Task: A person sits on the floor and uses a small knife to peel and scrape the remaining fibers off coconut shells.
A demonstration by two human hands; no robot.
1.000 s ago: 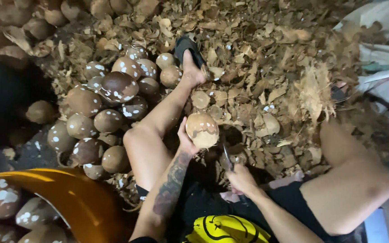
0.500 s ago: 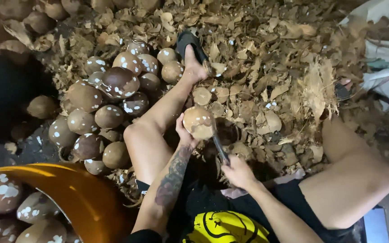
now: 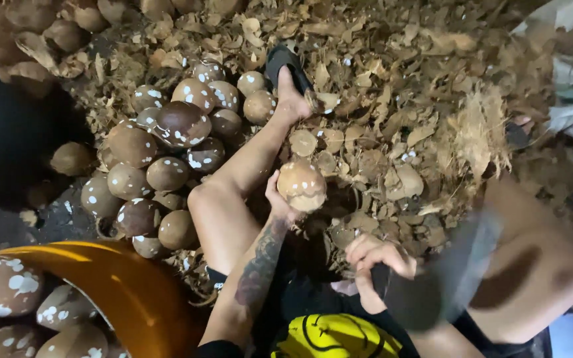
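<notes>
left hand (image 3: pixel 278 199) cups round brown white-flecked husked coconut (image 3: pixel 302 185) above shell scraps btwn legs, exposing top face. right hand (image 3: pixel 379 260) clenched on dark blurred blade handle (image 3: pixel 392 292), raised beside it; peeled pile (image 3: pixel 160 159) at left.

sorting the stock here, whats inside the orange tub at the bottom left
The orange tub holds brown coconuts with white patches; about four show near its rim. Anything deeper is covered by these and cut off by the picture's edge.
</notes>
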